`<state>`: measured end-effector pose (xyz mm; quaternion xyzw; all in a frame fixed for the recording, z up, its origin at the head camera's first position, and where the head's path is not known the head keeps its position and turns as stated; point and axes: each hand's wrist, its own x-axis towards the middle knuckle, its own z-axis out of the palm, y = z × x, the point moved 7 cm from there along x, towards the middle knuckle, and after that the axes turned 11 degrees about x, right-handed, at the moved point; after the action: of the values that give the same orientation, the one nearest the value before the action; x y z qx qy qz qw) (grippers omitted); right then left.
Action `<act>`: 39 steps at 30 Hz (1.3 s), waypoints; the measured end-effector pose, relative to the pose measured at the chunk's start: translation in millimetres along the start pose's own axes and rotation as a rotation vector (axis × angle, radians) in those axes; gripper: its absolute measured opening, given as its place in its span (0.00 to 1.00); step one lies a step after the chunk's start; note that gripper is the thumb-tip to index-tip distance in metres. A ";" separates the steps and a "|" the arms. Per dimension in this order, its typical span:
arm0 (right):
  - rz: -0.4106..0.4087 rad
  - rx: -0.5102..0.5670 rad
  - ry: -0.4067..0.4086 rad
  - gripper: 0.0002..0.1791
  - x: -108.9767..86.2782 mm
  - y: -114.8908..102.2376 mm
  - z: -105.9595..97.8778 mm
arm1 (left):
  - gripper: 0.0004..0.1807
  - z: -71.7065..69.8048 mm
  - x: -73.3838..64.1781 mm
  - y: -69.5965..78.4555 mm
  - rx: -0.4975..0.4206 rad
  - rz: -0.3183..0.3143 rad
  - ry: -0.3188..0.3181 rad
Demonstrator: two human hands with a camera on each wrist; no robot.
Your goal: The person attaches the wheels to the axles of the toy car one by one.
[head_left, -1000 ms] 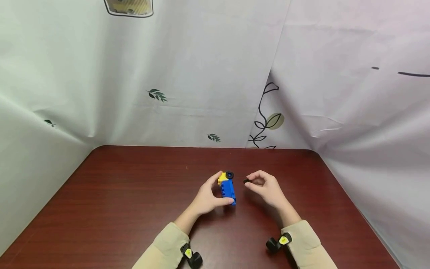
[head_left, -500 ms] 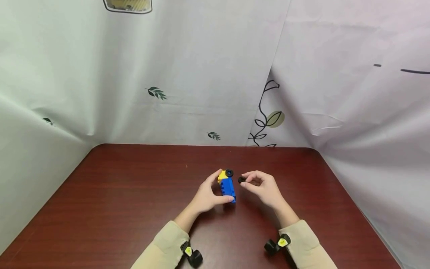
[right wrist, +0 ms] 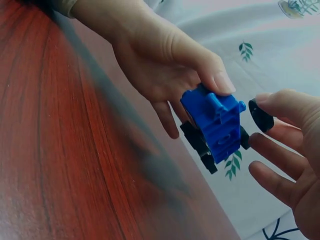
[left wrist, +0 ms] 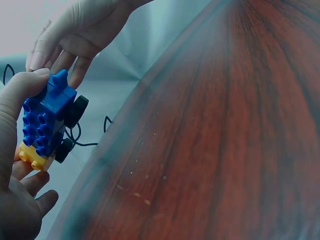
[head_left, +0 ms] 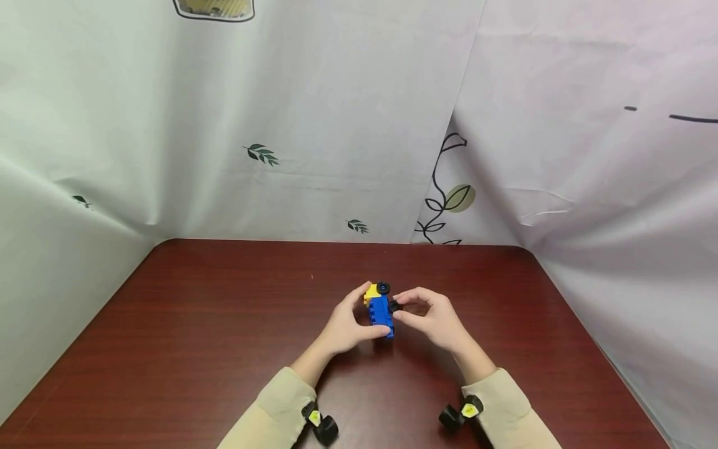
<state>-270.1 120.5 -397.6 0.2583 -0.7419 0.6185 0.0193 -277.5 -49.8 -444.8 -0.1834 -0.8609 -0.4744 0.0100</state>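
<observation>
My left hand (head_left: 343, 327) grips a toy car (head_left: 379, 313) of blue and yellow building blocks by its two ends, thumb at the blue end, fingers at the yellow one. The car is held above the table. A black wheel (head_left: 383, 288) sits at its yellow end in the head view. Two black wheels (left wrist: 76, 111) show along one side in the left wrist view. Between thumb and fingers, my right hand (head_left: 436, 318) pinches a loose black wheel (right wrist: 260, 118), close beside the car's side. In the right wrist view a small gap separates that wheel from the blue body.
A dark red-brown wooden table (head_left: 213, 337) lies under both hands. Behind it and at its sides hangs a pale cloth (head_left: 314, 125) printed with leaves. Black wrist cameras (head_left: 325, 430) are strapped over both sleeves (head_left: 499, 405).
My right hand has moved left with the wheel, from well apart to right beside the car. My left hand and the car have stayed almost still.
</observation>
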 end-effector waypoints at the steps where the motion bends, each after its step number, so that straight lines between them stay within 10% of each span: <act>1: 0.002 0.000 -0.005 0.11 -0.3 -0.7 1.0 | 0.53 0.0 0.1 -0.2 -0.003 0.000 0.001; 23: -0.048 -0.036 -0.044 0.10 -0.2 -12.3 11.8 | 0.53 -0.7 0.8 1.9 -0.023 0.018 0.028; 39: 0.349 0.257 -0.098 0.24 -3.5 25.7 22.6 | 0.52 -4.8 -1.4 6.3 0.002 0.034 0.081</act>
<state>-271.0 103.4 -427.4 0.1559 -0.6905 0.6885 -0.1574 -274.9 -51.2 -437.4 -0.1786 -0.8572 -0.4801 0.0532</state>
